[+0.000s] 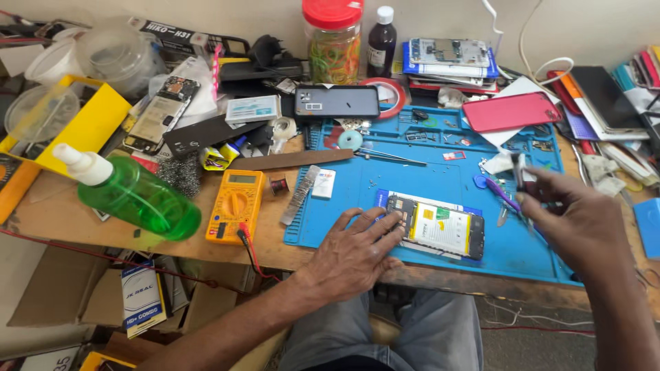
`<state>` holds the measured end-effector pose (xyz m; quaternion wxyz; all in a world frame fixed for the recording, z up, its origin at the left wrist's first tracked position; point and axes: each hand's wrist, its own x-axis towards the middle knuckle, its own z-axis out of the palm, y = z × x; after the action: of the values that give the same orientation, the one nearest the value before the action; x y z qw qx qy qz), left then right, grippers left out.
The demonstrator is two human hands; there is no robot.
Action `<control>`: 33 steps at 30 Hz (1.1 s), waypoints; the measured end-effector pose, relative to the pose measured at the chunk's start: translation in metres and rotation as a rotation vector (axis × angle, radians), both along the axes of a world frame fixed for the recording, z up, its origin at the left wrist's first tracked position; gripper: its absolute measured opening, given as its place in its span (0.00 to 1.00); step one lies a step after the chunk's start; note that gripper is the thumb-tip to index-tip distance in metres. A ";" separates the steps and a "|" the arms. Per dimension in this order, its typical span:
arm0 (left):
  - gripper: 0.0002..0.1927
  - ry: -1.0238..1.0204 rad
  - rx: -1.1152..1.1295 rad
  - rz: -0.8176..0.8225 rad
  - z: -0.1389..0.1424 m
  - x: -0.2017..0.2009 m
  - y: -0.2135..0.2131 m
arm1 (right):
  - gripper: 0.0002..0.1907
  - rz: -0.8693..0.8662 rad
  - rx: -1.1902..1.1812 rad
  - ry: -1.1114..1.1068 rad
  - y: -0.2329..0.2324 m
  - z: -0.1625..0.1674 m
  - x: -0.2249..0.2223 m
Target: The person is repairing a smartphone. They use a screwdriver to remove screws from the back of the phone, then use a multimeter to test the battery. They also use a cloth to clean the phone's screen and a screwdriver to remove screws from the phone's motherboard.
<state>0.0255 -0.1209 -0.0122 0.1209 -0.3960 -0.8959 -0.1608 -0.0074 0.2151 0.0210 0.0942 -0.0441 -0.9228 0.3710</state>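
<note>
Left hand (357,251) lies flat and open on the near edge of a blue work mat (412,182), fingertips touching the left end of an opened phone (436,227) with its battery showing. Right hand (581,220) hovers just right of the phone, fingers closed around a small dark tool (520,172). On the mat's far side lie tweezers (388,156), a black phone case (337,103) and a red phone (510,111). Left of the mat, on the worn wooden desk (62,216), sit a yellow multimeter (236,205) and a green spray bottle (134,196). A pale wall (591,27) backs the cluttered desk.
</note>
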 end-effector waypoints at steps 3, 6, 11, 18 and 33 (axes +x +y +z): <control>0.29 -0.038 0.043 0.016 -0.004 0.001 0.000 | 0.29 0.139 -0.548 0.029 -0.028 -0.002 -0.029; 0.31 -0.039 0.047 0.018 -0.006 -0.002 -0.001 | 0.20 0.285 -0.751 0.176 -0.081 -0.019 -0.060; 0.32 -0.080 0.033 0.022 -0.006 -0.006 -0.006 | 0.15 0.386 -0.738 0.187 -0.137 -0.035 -0.086; 0.31 -0.122 0.034 0.017 -0.007 -0.013 -0.007 | 0.14 0.394 -0.535 0.211 -0.140 -0.039 -0.092; 0.32 -0.099 0.033 0.032 0.001 -0.007 0.007 | 0.38 0.227 -0.693 0.171 -0.108 -0.022 -0.058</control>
<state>0.0188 -0.1135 -0.0107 0.0855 -0.3710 -0.9043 -0.1930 -0.0659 0.1075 -0.0014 0.1087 0.0601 -0.7304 0.6716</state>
